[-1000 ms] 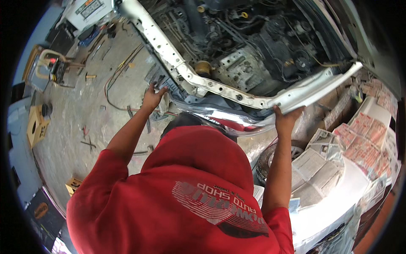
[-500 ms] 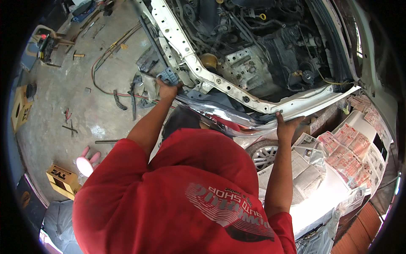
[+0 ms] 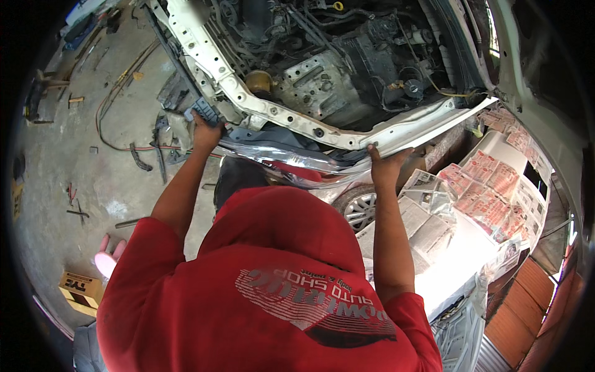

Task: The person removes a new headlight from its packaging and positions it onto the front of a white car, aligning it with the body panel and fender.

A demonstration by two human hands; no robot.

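Note:
A long car headlight (image 3: 288,154) with a clear lens and chrome inside lies along the front corner of the car, under its white metal frame (image 3: 288,116). My left hand (image 3: 206,132) is closed around the headlight's left end, beside a grey ribbed plastic bracket (image 3: 206,110). At the right end, my right hand (image 3: 388,164) grips the headlight near the white fender edge (image 3: 434,127). Its thumb presses on top; the fingertips pass out of sight underneath.
The open engine bay (image 3: 334,68) lies beyond the frame. At right, newspaper (image 3: 477,192) covers a white panel near a wheel (image 3: 361,209). Hoses (image 3: 106,121), loose trim pieces (image 3: 141,158), a hammer (image 3: 75,100) and a yellow box (image 3: 80,289) are on the concrete floor at left.
My view has swung to the right, so the car and floor things appear further left. Both hands keep their places on the headlight, which shows no clear movement against the frame.

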